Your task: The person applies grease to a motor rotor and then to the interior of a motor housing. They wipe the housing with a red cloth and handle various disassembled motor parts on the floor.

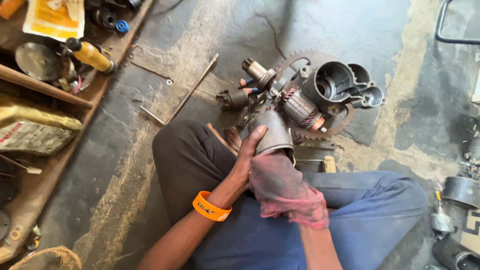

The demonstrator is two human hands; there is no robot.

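Wiping a cylindrical motor housing over the lap.
Left hand (247, 157) grips the grey housing (272, 134); right hand (280, 187), wrapped in a red rag (292, 197), presses its lower end, near the armature (300, 107) on the concrete floor (150, 150).

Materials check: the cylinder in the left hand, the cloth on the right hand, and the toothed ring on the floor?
Cylindrical housing: looks like bare steel, dull grey with a grimy sheen.
Rag: woven fabric, faded pink-red, dark stains, soft folds, wrapped over the right hand.
Toothed ring: probably steel, brown and rusty-looking.
Left hand grips the housing's side.
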